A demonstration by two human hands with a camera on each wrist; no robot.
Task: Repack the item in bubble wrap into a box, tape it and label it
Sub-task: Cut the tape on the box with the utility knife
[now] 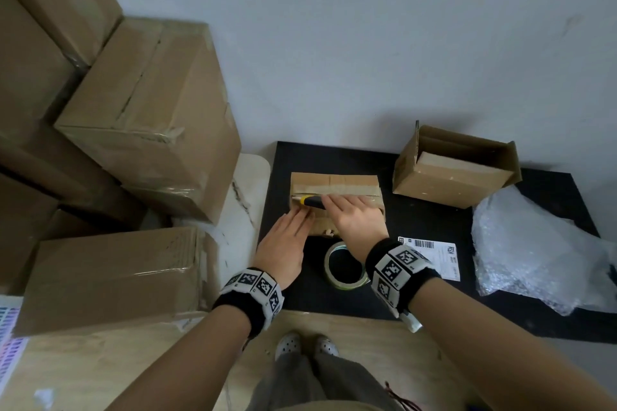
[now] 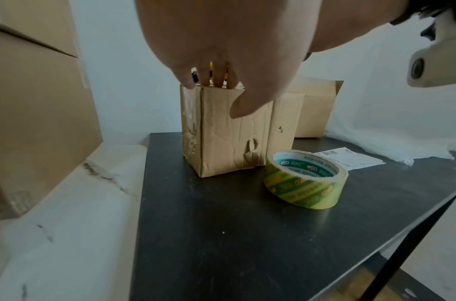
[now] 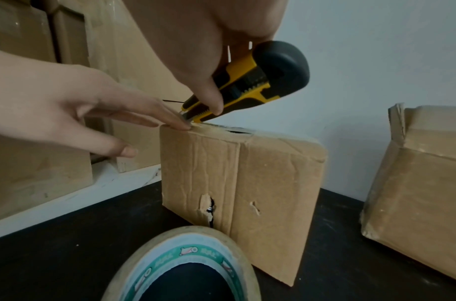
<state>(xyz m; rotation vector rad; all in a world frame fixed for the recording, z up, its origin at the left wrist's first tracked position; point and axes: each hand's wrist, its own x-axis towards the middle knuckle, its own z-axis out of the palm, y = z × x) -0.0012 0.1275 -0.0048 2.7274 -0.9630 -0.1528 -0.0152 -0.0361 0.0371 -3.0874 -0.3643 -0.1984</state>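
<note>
Yellow-black cutter (image 3: 250,81) gripped by right hand (image 1: 354,220) atop taped box (image 3: 237,183), left hand (image 1: 283,240) flat, steadying edge.

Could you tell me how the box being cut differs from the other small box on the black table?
The box being cut is taped shut along its top; the other box has its flaps open. The cut box has torn holes in its side; the other shows none. The cut box has both hands on it; the other stands untouched. Both are brown cardboard.

Left hand (image 1: 287,237) flat, fingers straight, fingertips (image 3: 181,125) pressing down. Right hand (image 1: 355,217) curled in a grip, thumb pinching, just beside the left.
</note>
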